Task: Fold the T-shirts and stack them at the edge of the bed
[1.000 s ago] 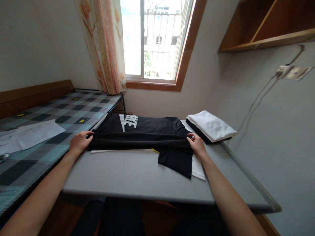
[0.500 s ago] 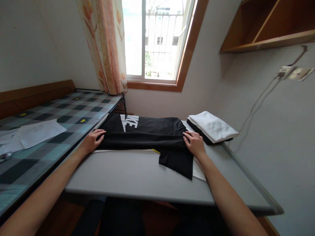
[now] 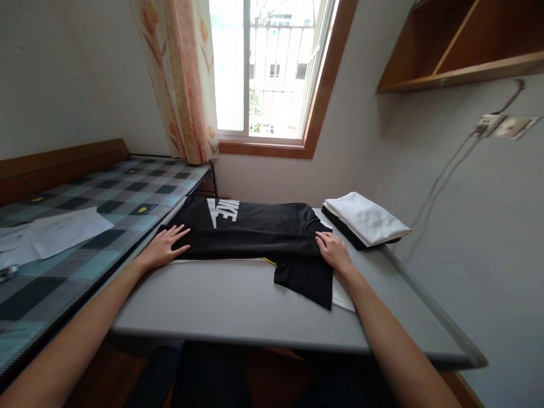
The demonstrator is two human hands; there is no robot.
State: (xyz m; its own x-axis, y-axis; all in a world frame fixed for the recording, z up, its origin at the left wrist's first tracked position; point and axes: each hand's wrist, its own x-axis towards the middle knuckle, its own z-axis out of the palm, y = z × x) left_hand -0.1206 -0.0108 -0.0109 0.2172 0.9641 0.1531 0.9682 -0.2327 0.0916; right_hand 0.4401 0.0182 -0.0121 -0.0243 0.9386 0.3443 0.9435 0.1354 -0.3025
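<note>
A black T-shirt with white lettering lies on the grey table, its near side folded over lengthwise. One short sleeve sticks out toward me at the right, and a bit of yellow trim shows at the fold. Fingers spread, my left hand lies flat on the folded strip at the shirt's left end. At the right end, by the shoulder, my right hand rests on the cloth with its fingers stretched out and close together. Something white peeks out from under the shirt near my right wrist.
A stack of folded clothes, white on black, sits at the table's back right. The grey table borders a bed with a checked cover on the left, where papers lie. Cords hang from a wall socket at right.
My left hand has slid slightly right onto the shirt and spread its fingers flat. My right hand has barely moved; the shirt lies in the same place.
</note>
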